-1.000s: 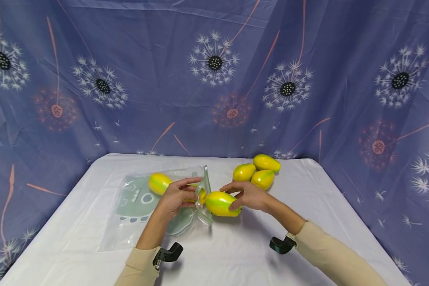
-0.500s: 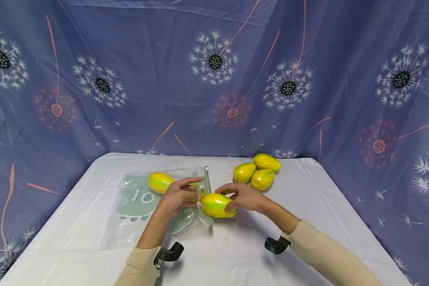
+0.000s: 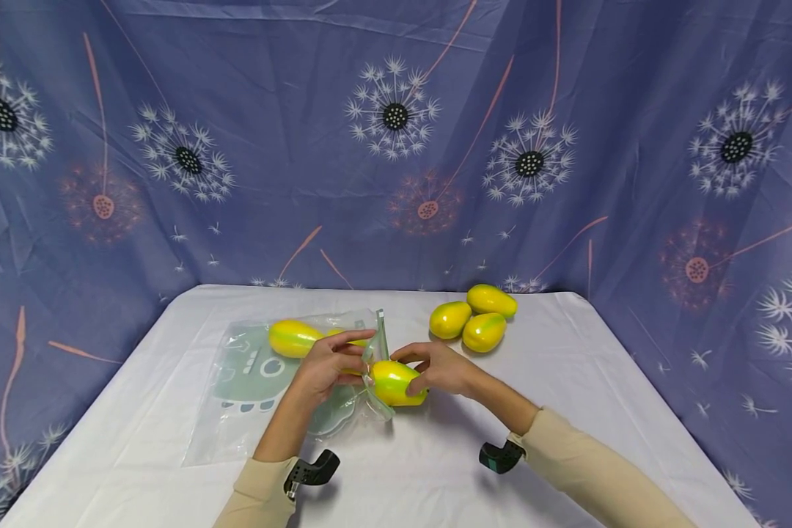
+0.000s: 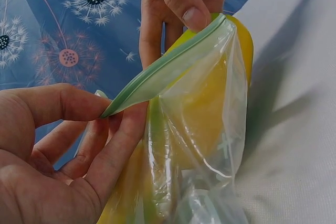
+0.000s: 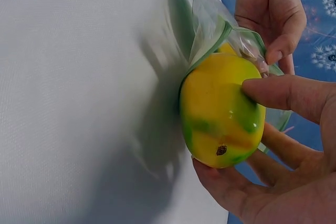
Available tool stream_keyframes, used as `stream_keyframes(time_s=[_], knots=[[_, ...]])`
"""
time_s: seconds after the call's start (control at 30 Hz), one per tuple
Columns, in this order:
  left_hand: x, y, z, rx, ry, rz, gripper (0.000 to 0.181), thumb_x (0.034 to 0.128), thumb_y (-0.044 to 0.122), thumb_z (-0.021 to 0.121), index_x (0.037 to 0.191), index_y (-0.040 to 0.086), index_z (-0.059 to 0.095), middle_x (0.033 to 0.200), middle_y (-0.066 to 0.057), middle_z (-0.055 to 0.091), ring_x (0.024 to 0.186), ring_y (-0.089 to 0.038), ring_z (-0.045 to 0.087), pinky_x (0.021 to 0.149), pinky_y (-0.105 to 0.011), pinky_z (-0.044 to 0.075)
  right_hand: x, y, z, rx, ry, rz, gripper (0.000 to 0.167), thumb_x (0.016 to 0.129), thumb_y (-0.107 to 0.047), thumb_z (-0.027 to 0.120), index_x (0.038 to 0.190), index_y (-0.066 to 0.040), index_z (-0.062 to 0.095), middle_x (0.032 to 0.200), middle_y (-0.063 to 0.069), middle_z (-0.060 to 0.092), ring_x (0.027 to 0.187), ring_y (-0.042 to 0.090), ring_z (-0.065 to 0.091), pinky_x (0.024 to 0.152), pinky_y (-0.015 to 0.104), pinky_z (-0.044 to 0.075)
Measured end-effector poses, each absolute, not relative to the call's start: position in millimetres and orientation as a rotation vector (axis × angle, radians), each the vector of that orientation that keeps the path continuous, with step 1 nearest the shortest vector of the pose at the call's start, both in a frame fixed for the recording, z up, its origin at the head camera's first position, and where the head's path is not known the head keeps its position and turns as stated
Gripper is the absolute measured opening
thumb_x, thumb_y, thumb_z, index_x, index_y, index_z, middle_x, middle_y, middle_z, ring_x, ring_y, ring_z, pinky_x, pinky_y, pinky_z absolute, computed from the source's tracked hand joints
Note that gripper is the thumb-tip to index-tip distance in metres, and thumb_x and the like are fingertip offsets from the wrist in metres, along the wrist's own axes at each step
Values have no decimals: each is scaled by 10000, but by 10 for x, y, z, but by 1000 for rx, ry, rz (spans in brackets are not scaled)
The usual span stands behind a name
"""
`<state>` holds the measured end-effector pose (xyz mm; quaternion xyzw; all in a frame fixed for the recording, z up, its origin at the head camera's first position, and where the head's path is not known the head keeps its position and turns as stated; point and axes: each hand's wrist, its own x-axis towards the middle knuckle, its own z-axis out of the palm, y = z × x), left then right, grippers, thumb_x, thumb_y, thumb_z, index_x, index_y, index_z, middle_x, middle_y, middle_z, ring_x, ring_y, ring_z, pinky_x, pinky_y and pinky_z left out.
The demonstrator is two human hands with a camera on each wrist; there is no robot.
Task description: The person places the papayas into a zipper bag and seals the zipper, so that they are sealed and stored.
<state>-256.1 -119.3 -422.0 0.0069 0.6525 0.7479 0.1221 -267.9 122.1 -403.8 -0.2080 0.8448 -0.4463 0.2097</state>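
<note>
A clear zip bag point(image 3: 204, 433) with a green cartoon print lies on the left of the table, its green-edged mouth facing right. My left hand point(image 3: 323, 370) pinches the rim of that mouth between thumb and fingers, holding it raised. With thumb and fingers spread around its rear end, my right hand point(image 3: 442, 370) grips a yellow-green papaya point(image 3: 396, 385). The front of this papaya is inside the bag's mouth; its brown-spotted end faces out in the right wrist view. Inside the bag lies a papaya point(image 3: 293, 337), with more yellow fruit partly hidden behind my left hand.
Three loose papayas point(image 3: 485, 331) sit in a group at the back right of the white-covered table point(image 3: 554, 367). A blue dandelion-print cloth point(image 3: 290, 147) hangs behind and along both sides. A black wrist camera point(image 3: 501, 456) is on each forearm.
My right hand has moved left, pushing the held papaya further into the bag's mouth. The papaya in the bag has shifted slightly left. My left hand stays nearly still.
</note>
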Motion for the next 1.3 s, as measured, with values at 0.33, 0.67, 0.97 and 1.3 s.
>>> stream_keyframes(time_s=[0.33, 0.67, 0.97, 1.3], knots=[[-2567, -1183, -4235, 8, 1926, 2185, 582, 803, -126, 665, 1367, 10, 628, 982, -74, 589, 728, -181, 622, 660, -355, 626, -2688, 1183, -4101, -528, 2348, -1273, 610, 744, -60, 814, 1322, -27, 624, 1328, 109, 647, 1245, 321, 597, 1103, 486, 461], [-2566, -1186, -4235, 5, 1912, 2195, 588, 796, -127, 676, 1367, 5, 625, 988, -82, 580, 732, -187, 615, 668, -368, 631, -2677, 1227, -4117, -475, 2423, -1212, 534, 760, -175, 869, 1260, -132, 686, 1215, 84, 683, 1128, 272, 633, 915, 404, 575], [-2564, -1186, -4228, 5, 1909, 2194, 609, 789, -128, 687, 1381, -7, 607, 990, -87, 578, 725, -193, 622, 669, -374, 633, -2640, 1315, -4094, -482, 2296, -1256, 690, 756, -59, 840, 1400, -140, 606, 1261, 204, 632, 975, 255, 669, 768, 454, 619], [-2562, -1176, -4224, 4, 1924, 2183, 598, 787, -125, 688, 1367, 5, 624, 989, -78, 570, 740, -189, 625, 654, -348, 625, -2624, 1246, -4118, -513, 2445, -1191, 593, 721, -94, 865, 1282, -105, 674, 1230, 103, 696, 1062, 285, 672, 941, 439, 565]])
